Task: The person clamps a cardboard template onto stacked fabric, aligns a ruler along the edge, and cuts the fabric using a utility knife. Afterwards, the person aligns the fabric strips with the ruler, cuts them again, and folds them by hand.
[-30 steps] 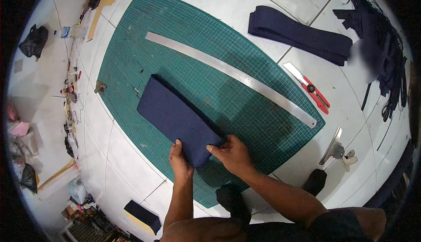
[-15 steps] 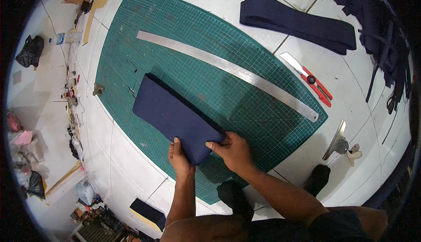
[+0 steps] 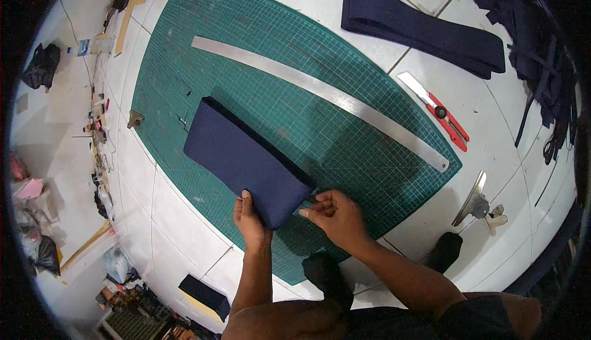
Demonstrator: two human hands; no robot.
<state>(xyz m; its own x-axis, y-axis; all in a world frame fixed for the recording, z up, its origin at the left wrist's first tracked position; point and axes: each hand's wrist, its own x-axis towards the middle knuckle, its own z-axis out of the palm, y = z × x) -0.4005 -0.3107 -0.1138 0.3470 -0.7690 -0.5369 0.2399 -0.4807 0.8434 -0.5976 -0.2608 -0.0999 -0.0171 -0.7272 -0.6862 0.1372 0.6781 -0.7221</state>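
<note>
A folded stack of navy blue fabric [image 3: 246, 161] lies slantwise over the green cutting mat [image 3: 215, 13]. My left hand [image 3: 250, 220] grips its near edge, thumb on top and fingers hidden underneath. Just off the stack's near right corner is my right hand [image 3: 335, 217], with nothing visible in it; its thumb and curled fingers are apart. A long steel ruler [image 3: 320, 97] rests across the mat beyond the fabric. Outside the mat's right edge lies a red-handled utility knife [image 3: 448, 121].
A folded navy fabric strip [image 3: 425, 32] and a heap of dark offcuts [image 3: 542, 63] lie at the far right. Nearer is a large metal clip [image 3: 473, 201]. A small clip [image 3: 135, 119] sits at the mat's left edge. My dark-socked feet [image 3: 444, 250] are close by.
My right hand has let go of the fabric's corner and drawn slightly right and down. My left hand keeps its hold. The view has shifted a little.
</note>
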